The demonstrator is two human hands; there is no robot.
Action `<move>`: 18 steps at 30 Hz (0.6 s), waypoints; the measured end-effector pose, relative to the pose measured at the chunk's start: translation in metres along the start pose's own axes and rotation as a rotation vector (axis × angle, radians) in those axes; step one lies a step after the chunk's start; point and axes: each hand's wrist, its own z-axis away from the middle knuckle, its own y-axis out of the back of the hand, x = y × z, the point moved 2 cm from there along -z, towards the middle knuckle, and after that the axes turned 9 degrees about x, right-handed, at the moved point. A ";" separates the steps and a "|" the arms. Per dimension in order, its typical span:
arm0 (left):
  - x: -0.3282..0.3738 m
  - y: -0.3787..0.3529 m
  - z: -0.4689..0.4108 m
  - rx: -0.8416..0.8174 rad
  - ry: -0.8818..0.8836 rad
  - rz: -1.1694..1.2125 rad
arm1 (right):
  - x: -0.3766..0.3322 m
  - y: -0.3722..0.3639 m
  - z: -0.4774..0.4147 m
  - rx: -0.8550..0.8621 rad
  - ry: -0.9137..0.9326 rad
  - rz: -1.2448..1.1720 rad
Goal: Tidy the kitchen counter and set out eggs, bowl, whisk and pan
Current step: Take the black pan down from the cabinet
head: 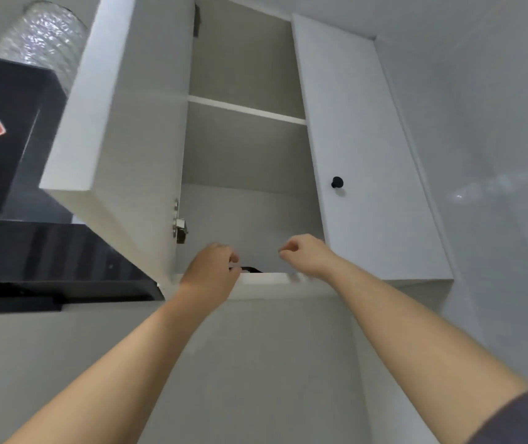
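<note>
Overhead | left hand (213,267) curled at cabinet (265,278) lip, grip unclear | right hand (306,254) loosely curled, empty

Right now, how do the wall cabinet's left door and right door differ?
The left door is swung open toward the camera, showing its inner face and a metal hinge. The right door is shut flat against the cabinet. The right door shows a black knob, but no knob is visible on the left door. Both are plain white panels.
</note>
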 end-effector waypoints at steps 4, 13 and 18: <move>-0.005 0.000 -0.015 -0.066 0.034 -0.054 | 0.011 -0.014 -0.025 -0.136 -0.067 0.127; 0.003 -0.010 -0.025 -0.053 -0.169 -0.407 | 0.006 -0.014 -0.051 -0.202 -0.360 -0.015; 0.004 -0.005 -0.032 0.043 -0.148 -0.450 | 0.013 -0.023 -0.059 -0.167 -0.642 -0.601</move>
